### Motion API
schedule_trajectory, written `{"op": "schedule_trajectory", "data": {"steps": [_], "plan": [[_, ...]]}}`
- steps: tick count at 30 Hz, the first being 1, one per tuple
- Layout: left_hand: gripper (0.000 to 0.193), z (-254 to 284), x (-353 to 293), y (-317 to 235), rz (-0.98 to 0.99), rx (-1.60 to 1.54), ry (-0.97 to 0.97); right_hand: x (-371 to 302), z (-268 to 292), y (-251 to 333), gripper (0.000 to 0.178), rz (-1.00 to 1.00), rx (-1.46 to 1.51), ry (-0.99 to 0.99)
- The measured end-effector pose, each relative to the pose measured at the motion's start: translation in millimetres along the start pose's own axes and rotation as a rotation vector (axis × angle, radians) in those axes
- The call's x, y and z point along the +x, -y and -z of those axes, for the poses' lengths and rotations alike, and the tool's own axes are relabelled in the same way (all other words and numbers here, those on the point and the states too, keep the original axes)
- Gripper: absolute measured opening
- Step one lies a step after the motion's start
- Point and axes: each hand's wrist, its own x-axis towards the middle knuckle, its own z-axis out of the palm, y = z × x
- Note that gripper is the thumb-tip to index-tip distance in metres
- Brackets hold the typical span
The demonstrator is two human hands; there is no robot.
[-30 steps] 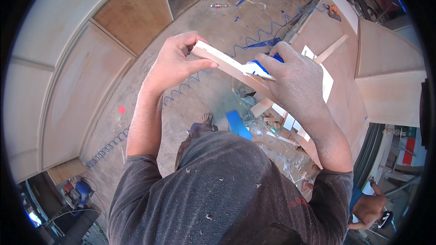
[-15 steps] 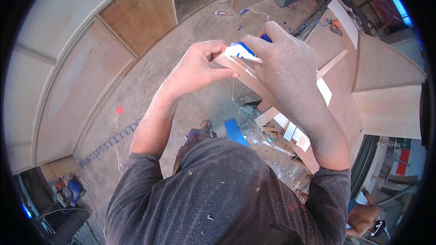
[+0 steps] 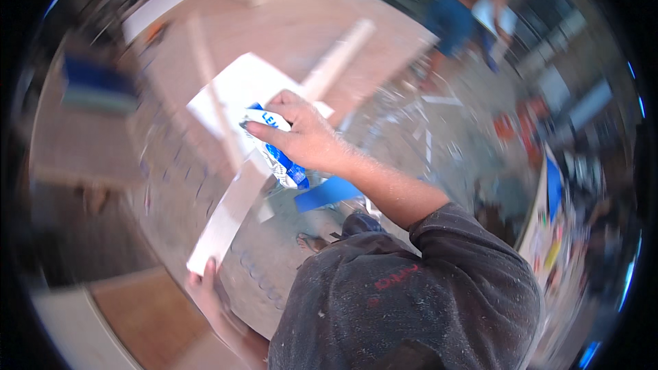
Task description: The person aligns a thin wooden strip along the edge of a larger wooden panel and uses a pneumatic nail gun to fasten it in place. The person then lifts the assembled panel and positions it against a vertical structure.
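From my remote feed, left to right: blurry dark-blue block [image 3: 99,81] at far left, then the person's bare left grip [image 3: 207,286], low, pinching the near end of a pale wooden strip [image 3: 229,216]. Strip slants up and right over the floor [image 3: 175,212]; its far end sits just beside the packet, can't tell if touching. Above it, thin slat [image 3: 211,82] across a white sheet [image 3: 243,81] on the brownish desk [image 3: 274,27]. White-and-blue packet [image 3: 286,163] next, tilted, held by my right grip [image 3: 306,133], thumb and fingers clamped round it. Flat blue piece [image 3: 327,194] lower, near a foot [image 3: 312,242]. Pale batten [image 3: 339,59] up on the desk, co-worker [image 3: 456,24] in blue shorts at upper right, blurred.
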Motion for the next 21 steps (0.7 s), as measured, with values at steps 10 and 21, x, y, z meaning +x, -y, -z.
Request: {"op": "schedule_trajectory", "data": {"steps": [10, 21], "plan": [[0.036, -25.1, 70.5, 119.2, 0.580, -0.633, 0.445, -396.2, 228.8, -191.8, 0.057, -1.076, -0.285, -1.052], [0.038, -241.9, -107.7, 105.0, -0.265, 0.569, 0.527, -743.0, 450.9, -98.1, 0.067, -1.028, -0.058, -2.053]]}}
